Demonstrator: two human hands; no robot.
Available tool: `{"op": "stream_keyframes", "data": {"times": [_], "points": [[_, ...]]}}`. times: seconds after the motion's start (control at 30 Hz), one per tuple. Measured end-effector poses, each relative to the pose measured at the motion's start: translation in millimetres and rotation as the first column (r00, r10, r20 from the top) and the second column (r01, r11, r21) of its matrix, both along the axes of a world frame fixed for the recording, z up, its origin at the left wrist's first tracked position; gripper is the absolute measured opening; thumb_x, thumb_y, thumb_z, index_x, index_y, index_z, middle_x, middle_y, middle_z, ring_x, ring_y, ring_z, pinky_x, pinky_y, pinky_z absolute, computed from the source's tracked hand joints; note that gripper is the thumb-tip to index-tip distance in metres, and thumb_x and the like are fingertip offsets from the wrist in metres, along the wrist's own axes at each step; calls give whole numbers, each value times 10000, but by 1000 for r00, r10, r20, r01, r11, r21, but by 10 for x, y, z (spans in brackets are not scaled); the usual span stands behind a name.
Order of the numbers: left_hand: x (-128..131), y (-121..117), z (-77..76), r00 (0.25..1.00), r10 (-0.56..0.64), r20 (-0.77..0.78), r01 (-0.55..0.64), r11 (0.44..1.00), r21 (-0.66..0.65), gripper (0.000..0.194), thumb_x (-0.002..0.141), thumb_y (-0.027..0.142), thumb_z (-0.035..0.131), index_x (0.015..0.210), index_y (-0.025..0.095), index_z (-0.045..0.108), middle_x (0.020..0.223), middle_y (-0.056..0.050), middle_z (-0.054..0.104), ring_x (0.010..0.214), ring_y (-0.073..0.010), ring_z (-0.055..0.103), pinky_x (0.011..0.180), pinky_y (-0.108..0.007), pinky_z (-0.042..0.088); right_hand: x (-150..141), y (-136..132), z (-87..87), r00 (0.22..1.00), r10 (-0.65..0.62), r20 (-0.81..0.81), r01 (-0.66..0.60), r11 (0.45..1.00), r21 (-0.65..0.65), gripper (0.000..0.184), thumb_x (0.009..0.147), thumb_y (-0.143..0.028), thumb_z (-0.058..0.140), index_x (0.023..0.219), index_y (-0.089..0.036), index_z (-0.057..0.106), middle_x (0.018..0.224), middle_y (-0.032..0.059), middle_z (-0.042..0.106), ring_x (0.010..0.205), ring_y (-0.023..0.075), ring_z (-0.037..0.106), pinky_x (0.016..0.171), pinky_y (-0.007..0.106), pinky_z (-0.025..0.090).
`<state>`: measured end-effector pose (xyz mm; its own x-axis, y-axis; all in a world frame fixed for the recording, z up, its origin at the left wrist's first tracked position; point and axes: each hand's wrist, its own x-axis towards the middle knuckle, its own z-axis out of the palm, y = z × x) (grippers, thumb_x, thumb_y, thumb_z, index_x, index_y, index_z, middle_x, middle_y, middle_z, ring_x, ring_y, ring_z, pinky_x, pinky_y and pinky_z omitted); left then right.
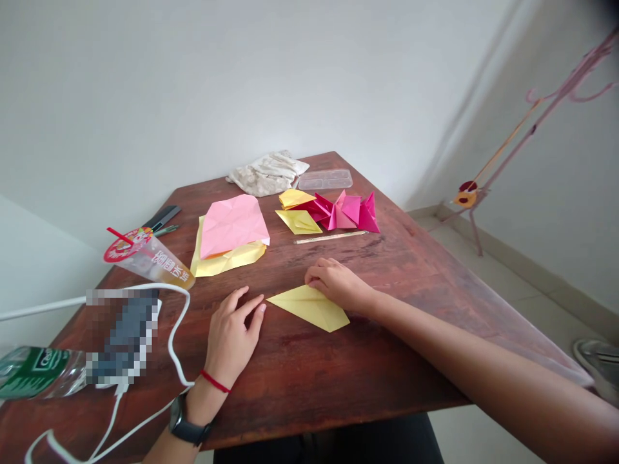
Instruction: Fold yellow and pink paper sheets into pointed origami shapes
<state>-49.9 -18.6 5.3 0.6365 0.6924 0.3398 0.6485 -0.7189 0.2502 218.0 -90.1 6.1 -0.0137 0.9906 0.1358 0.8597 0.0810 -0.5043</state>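
Note:
A yellow sheet of paper point(314, 309), folded into a kite shape, lies on the wooden table in front of me. Its narrow point faces left and a crease runs along its length. My right hand point(333, 282) is at the paper's far edge, fingers curled in and pressed on it; the fingertips are partly hidden. Just left of the narrow point, my left hand point(236, 325) rests on the table with its fingers apart, holding nothing. It wears a red cord and a dark watch at the wrist.
Behind are pink sheets point(235, 225) on yellow ones, folded yellow point(300, 222) and magenta pieces point(348, 211), a thin stick point(331, 238), a clear plastic tray point(325, 179) and a crumpled cloth point(268, 173). Left stand a drink cup point(155, 258), a bottle point(41, 372) and white cable point(181, 341).

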Motion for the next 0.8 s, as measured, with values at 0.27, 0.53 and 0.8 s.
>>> {"op": "stream_keyframes", "data": {"times": [0.27,0.53,0.8], "points": [[234,126,109,999,-50,15,52,990,-129,281,939,433,640,1028,184,734,1043,-102,689,1029,-285,656,960,-460,538,15,30,-40,998,-21,-66,22,1000,22,149,893,-79,599,852,-178,703,933,72,699,929,216,618,904,339,432],[492,238,175,986,-75,-150,26,952,-305,191,863,377,720,822,194,684,940,-85,666,952,-279,636,861,-402,498,35,33,-46,994,-11,-110,17,999,51,158,866,-61,611,812,-161,722,902,74,708,884,203,618,889,326,429],[514,420,337,992,-112,-52,42,704,-709,265,763,422,764,752,185,646,722,-36,701,680,-202,631,627,-299,435,66,34,-86,985,24,-170,-14,998,59,208,833,-87,621,928,-183,780,973,78,743,983,239,635,904,328,454]]}}
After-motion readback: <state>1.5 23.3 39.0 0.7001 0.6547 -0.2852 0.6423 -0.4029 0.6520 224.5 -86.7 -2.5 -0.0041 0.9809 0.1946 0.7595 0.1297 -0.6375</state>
